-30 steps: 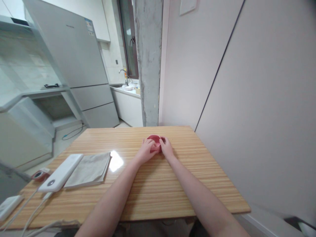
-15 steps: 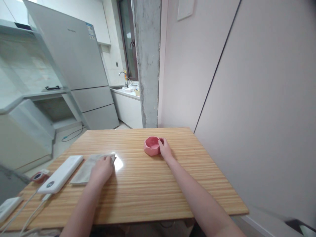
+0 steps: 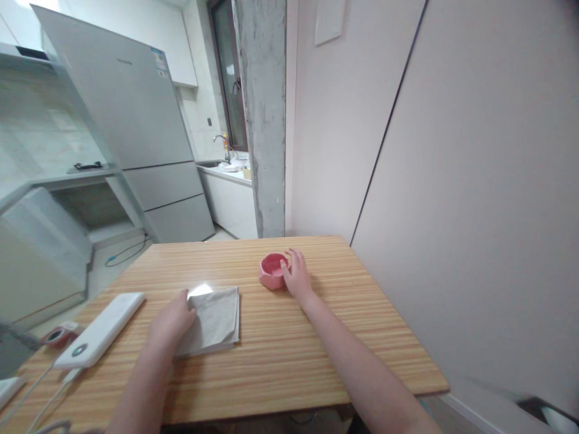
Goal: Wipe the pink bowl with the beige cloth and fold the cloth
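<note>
Left hand (image 3: pixel 174 318) lies flat on the near left edge of the folded grey cloth (image 3: pixel 212 320), fingers spread loosely and pressing it to the table (image 3: pixel 289 349); no pinch visible; right hand (image 3: pixel 295 274) cups the right side of the small pink bowl (image 3: pixel 272 270), fingers curled against its wall, thumb side hidden so grip depth unclear; bowl sits upright toward the far middle of the table, well apart from the cloth; white power bank (image 3: pixel 100 329) with cable lies just left of the cloth, a small red item (image 3: pixel 56 334) beside it; risks, as a judgement: cloth may slide on the glossy wood and bunch under a flat palm; bowl could tip or skid if pushed from one side only; cable could snag the left forearm.
</note>
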`<move>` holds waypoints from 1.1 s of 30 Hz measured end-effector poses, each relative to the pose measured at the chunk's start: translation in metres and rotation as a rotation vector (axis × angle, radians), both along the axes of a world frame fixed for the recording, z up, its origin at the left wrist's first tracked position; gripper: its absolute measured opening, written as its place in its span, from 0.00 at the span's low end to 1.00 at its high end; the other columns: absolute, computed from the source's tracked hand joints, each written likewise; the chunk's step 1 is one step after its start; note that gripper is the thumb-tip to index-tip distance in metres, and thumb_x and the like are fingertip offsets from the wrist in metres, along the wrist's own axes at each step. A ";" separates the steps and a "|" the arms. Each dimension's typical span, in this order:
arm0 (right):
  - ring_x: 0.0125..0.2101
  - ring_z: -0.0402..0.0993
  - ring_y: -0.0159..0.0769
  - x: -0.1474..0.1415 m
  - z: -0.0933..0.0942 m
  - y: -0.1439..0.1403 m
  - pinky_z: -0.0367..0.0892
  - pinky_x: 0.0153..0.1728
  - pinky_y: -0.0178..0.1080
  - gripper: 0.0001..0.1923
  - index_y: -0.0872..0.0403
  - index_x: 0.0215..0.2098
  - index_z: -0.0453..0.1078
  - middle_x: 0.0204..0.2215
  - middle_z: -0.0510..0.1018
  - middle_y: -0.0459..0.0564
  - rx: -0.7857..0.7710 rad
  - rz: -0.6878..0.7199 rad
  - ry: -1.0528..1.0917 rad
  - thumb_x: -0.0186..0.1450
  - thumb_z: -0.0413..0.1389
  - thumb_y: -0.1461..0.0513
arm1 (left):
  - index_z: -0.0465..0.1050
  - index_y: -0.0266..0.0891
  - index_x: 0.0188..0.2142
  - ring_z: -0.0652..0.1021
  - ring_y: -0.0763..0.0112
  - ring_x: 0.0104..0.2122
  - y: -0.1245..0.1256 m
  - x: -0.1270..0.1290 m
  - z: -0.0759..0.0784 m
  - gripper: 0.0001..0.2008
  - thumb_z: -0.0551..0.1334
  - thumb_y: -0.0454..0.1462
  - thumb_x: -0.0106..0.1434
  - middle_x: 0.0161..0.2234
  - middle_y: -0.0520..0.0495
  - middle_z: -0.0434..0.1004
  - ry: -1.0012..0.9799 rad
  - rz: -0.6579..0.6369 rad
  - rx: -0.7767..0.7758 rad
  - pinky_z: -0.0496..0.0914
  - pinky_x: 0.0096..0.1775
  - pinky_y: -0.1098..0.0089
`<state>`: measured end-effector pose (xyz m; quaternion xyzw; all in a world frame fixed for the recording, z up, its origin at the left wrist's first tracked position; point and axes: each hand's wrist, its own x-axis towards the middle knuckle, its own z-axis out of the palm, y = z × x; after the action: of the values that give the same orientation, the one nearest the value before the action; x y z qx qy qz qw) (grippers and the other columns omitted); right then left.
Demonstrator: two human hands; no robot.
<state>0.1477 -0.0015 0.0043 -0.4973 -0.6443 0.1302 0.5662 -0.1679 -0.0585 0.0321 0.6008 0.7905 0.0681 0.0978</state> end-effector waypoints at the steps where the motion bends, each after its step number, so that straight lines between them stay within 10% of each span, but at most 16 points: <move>1: 0.58 0.57 0.43 -0.001 0.010 -0.008 0.52 0.60 0.50 0.15 0.55 0.47 0.67 0.54 0.67 0.59 0.059 0.070 -0.086 0.64 0.50 0.57 | 0.58 0.30 0.59 0.73 0.53 0.51 0.000 0.005 0.000 0.28 0.51 0.32 0.57 0.52 0.30 0.70 -0.043 -0.062 0.045 0.66 0.50 0.58; 7: 0.54 0.65 0.43 -0.016 0.047 -0.045 0.60 0.55 0.48 0.39 0.51 0.60 0.57 0.53 0.69 0.55 -0.158 0.501 -0.121 0.54 0.64 0.54 | 0.61 0.41 0.57 0.75 0.67 0.39 -0.003 0.076 0.038 0.27 0.52 0.31 0.57 0.40 0.46 0.73 -0.380 -0.638 0.200 0.69 0.44 0.65; 10: 0.41 0.74 0.40 -0.014 0.046 -0.042 0.68 0.42 0.41 0.24 0.55 0.48 0.70 0.39 0.78 0.50 -0.468 0.719 -0.036 0.54 0.62 0.56 | 0.63 0.43 0.55 0.75 0.70 0.37 0.008 0.112 0.062 0.22 0.56 0.37 0.59 0.37 0.49 0.72 -0.631 -0.736 0.316 0.70 0.42 0.67; 12: 0.35 0.74 0.40 -0.007 0.044 -0.034 0.68 0.36 0.39 0.13 0.56 0.37 0.73 0.32 0.78 0.49 -0.559 0.625 0.082 0.56 0.59 0.57 | 0.64 0.42 0.52 0.75 0.69 0.40 0.023 0.127 0.066 0.21 0.58 0.41 0.60 0.40 0.47 0.71 -0.794 -0.646 0.499 0.70 0.44 0.66; 18: 0.44 0.70 0.43 0.021 0.051 -0.023 0.65 0.44 0.42 0.18 0.58 0.44 0.71 0.41 0.75 0.57 -0.002 -0.173 0.303 0.65 0.44 0.57 | 0.69 0.37 0.40 0.75 0.64 0.38 0.070 0.141 0.017 0.14 0.57 0.44 0.60 0.39 0.41 0.74 -0.936 -0.197 0.610 0.70 0.43 0.61; 21: 0.52 0.64 0.43 0.016 0.049 -0.028 0.59 0.51 0.45 0.18 0.56 0.50 0.69 0.51 0.69 0.59 0.089 -0.140 -0.131 0.64 0.47 0.61 | 0.69 0.35 0.41 0.77 0.63 0.37 0.074 0.150 -0.012 0.15 0.55 0.43 0.61 0.38 0.40 0.76 -0.998 -0.157 0.455 0.70 0.43 0.61; 26: 0.48 0.67 0.43 -0.020 0.038 -0.039 0.53 0.54 0.49 0.12 0.54 0.43 0.71 0.42 0.76 0.54 -0.236 0.061 -0.788 0.62 0.52 0.65 | 0.73 0.37 0.39 0.76 0.59 0.45 0.066 0.158 -0.025 0.17 0.49 0.43 0.65 0.41 0.37 0.78 -0.898 -0.337 0.369 0.65 0.51 0.60; 33: 0.47 0.69 0.43 -0.032 0.044 -0.038 0.63 0.43 0.42 0.11 0.53 0.43 0.72 0.43 0.77 0.56 -0.515 -0.043 -0.807 0.64 0.51 0.65 | 0.75 0.42 0.45 0.74 0.59 0.50 0.064 0.160 -0.028 0.16 0.55 0.42 0.62 0.45 0.42 0.78 -1.058 -0.342 0.315 0.61 0.56 0.60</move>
<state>0.1155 -0.0390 0.0486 -0.6455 -0.7491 0.0703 0.1316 -0.0082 0.0058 0.0043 0.6116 0.5059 0.4593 0.3989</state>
